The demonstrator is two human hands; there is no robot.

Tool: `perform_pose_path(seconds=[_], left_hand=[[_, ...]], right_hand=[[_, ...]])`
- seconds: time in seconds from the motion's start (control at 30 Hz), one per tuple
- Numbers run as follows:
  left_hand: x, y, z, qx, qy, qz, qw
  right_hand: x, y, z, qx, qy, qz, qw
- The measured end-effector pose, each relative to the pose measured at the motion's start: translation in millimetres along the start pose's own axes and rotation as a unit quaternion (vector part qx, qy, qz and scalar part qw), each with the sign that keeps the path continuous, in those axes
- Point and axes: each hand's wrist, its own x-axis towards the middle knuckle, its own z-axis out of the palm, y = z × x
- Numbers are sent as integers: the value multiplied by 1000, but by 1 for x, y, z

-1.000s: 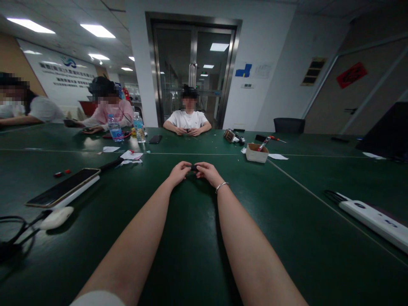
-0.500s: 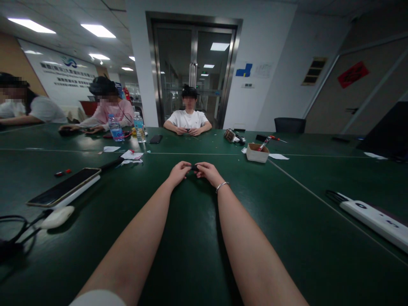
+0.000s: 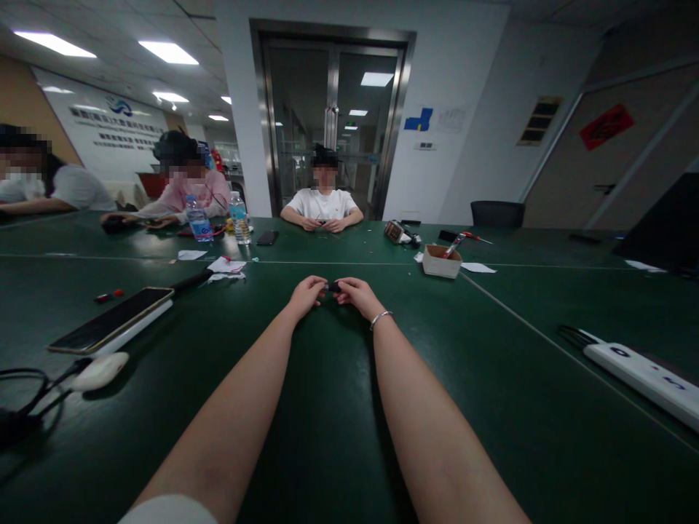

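Note:
Both my arms stretch forward over the green table (image 3: 328, 407). A small black object (image 3: 333, 287) is between my fingertips, too small to name for certain. My left hand (image 3: 308, 295) is closed in a pinch at its left end, where a small greyish bit shows. My right hand (image 3: 357, 295) pinches the right end between thumb and fingers, a silver bangle on that wrist. The fingertips of the two hands are a small gap apart, and they partly hide the object.
Left lie a phone (image 3: 112, 320) on a white box, a white device (image 3: 100, 372) with black cables and paper scraps (image 3: 226, 266). A small box (image 3: 441, 262) stands right of my hands, a white power strip (image 3: 644, 375) farther right. A person (image 3: 322, 200) sits opposite, near water bottles (image 3: 239, 218).
My hands stay nearly in place. A little more of the black object and a greyish bit at its left end show between my fingertips.

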Motion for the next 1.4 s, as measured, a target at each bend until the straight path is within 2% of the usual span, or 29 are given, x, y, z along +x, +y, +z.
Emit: perform_pose_path(seconds=[0.13,0.37,0.73,0.8,1.0,1.13,1.3,1.4], left_hand=[[-2,0,0,5,0,5,1000],[-8,3,-2,-10,5,61,998],[-6,0,-4,-30,-2,88,996],[-5,0,-3,-28,1,82,996],[-7,7,-2,-30,9,-9,999],[-6,8,-3,-23,7,10,1000],[-3,5,-3,-30,4,-23,999],[-4,4,-4,-18,-2,20,1000]], right_hand=[[3,2,-1,-2,1,1,1000],[6,5,-2,-21,8,-6,1000],[2,1,0,-36,5,-17,999],[2,1,0,-36,6,-18,999],[1,0,1,-45,4,-23,999],[0,0,1,-44,3,-24,999],[-1,-1,1,-39,2,-20,999],[0,-1,1,-40,1,-17,999]])
